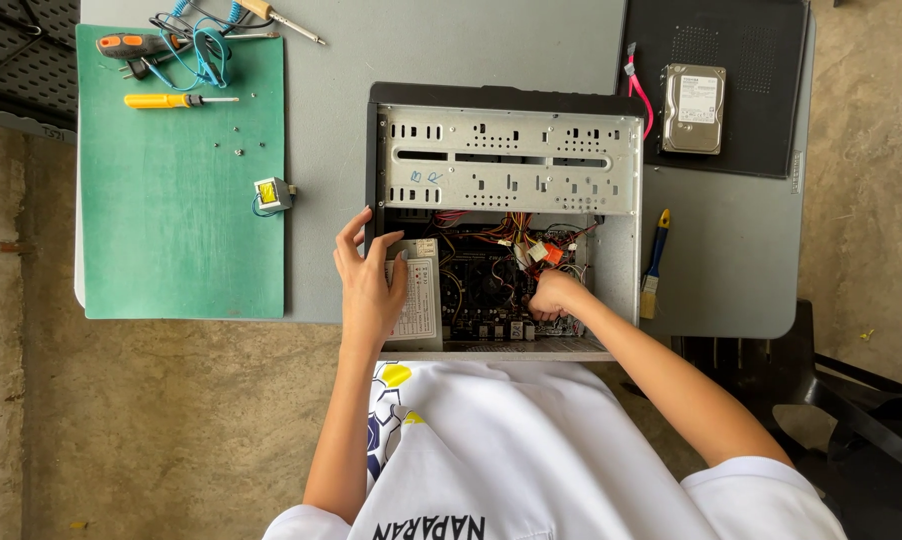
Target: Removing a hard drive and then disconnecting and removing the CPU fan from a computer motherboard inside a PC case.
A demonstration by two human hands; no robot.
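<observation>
On the grey counter (391, 50) in front of you lies an open grey metal computer case (511, 160), its inside facing up. Your left hand (368, 285) rests flat with a wide, spread grip on the grey boxy power supply (423, 300) at the case's near left corner. Your right hand (554, 296) curls narrow, reaching down among the coloured wires (516, 235) over the dark motherboard (481, 290); you cannot tell what it pinches. Right of the case lies a blue-handled brush (654, 265)

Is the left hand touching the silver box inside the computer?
Touching. In the head view, the left hand lies flat on the silver power supply box at the open computer case's left edge, fingers overlapping its labelled top.
</observation>
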